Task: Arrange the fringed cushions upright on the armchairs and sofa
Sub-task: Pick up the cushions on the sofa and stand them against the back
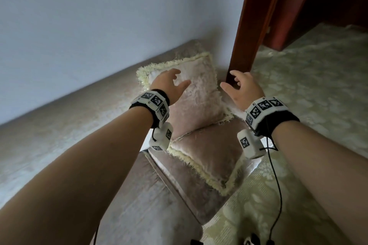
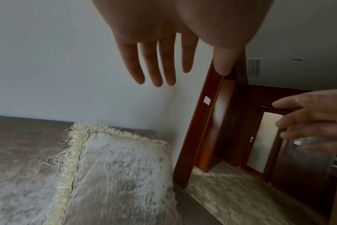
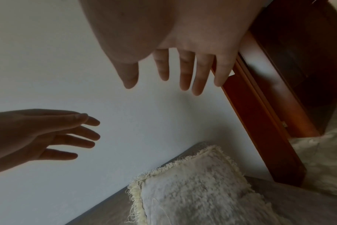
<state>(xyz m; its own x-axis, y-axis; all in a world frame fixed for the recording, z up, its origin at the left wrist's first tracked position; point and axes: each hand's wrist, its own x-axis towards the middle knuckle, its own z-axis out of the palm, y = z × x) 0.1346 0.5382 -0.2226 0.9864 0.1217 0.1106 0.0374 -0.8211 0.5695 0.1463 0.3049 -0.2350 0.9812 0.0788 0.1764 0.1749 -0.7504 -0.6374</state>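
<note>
Two bare forearms fill the foreground of the head view, each wrist wearing a black band with white marker blocks, as a person reaches toward cushions at the end of a sofa (image 1: 59, 117). Beyond them the left hand (image 1: 169, 85) hovers, fingers spread and relaxed, over the upper face of the upright fringed cushion (image 1: 195, 95), which leans against the sofa back close to the white wall (image 1: 99, 16); whether the fingertips touch the fabric cannot be told. Level with it, the right hand (image 1: 241, 87) is open too, fingers loosely parted, just beside the cushion's right edge and in front of a dark wooden door frame (image 1: 253, 26). Nearer the person, a second fringed cushion (image 1: 207, 157) lies tilted on the seat, its upper corner tucked under the upright one. Patterned pale carpet (image 1: 308, 95) covers the floor to the right. Seen from the left wrist, the left hand (image 2: 164, 45) holds its fingers straight and apart above the upright fringed cushion (image 2: 125, 175), gripping nothing, while the right hand (image 2: 314, 120) shows at the right edge with fingers extended before the door frame (image 2: 200, 129). From the right wrist, the right hand (image 3: 173, 53) hangs open with fingers parted over the upright fringed cushion (image 3: 192, 190), and the left hand (image 3: 48, 134) enters from the left, fingers splayed against the wall (image 3: 48, 53).
</note>
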